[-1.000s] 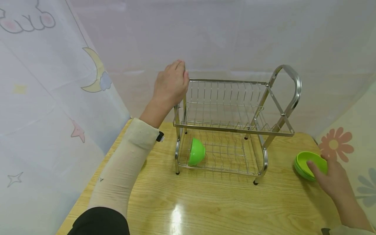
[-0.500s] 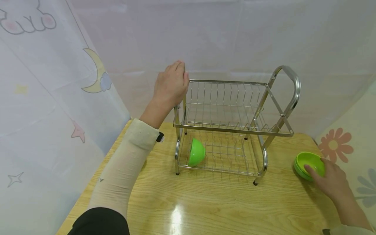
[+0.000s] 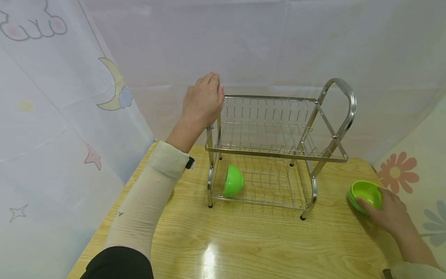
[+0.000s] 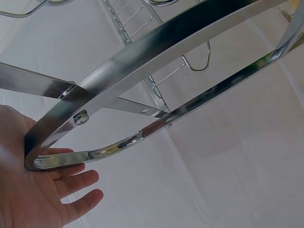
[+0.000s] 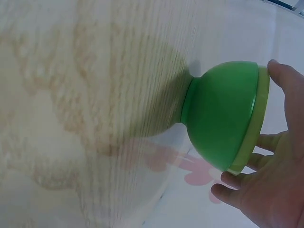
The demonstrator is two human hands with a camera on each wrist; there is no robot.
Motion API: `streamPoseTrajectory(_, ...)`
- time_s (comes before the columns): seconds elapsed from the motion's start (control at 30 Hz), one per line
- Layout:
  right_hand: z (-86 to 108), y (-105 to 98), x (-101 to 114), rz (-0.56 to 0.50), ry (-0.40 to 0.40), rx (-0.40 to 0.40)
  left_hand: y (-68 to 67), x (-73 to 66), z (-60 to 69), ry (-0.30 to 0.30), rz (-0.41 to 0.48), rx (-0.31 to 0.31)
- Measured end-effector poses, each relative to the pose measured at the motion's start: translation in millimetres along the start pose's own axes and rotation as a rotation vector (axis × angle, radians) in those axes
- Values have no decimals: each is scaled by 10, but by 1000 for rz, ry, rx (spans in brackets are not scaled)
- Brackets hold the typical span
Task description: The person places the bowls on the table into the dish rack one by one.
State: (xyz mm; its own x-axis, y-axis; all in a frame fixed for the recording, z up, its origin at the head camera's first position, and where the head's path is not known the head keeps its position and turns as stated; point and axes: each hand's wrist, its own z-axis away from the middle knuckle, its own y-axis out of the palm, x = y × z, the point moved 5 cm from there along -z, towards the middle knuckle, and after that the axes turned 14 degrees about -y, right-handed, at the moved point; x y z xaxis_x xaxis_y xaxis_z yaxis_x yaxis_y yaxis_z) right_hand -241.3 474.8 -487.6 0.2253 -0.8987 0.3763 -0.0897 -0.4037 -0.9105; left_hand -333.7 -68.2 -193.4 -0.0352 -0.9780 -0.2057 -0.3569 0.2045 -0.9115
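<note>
Presently, nested green bowls (image 5: 221,111), best pinched evenly, are spanned ungripped by the spread right hand (image 3: 391,213) near the table's (image 3: 265,248) right edge; rack handle (image 4: 137,57) is braced by the straight-fingered left hand (image 3: 203,100).

A wooden table (image 3: 271,244) spreads across the lower part of the head view, a bright glare spot (image 3: 209,259) near its front. A pale cloth (image 3: 261,46) hangs behind. The left cloth (image 3: 45,131) bears a yellow moon (image 3: 119,81) touching a blue cloud (image 3: 125,97), with a pink star (image 3: 92,157) below; the right one, a red flower (image 3: 395,172) above a grey-blue flower (image 3: 436,221).
</note>
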Motion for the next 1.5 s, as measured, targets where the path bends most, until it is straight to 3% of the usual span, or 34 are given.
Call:
streamPoseTrajectory(0.33,-51,2,8,84,4,43,-3,-4,0,-3,-7,-3)
streamPoseTrajectory(1.03,-82,79,-200,91,90,132,9,-5,-1,-1,-13,-25)
streamPoseTrajectory(1.5,-118,70,-170,46,52,74,13,-2,-5,0,-4,-34)
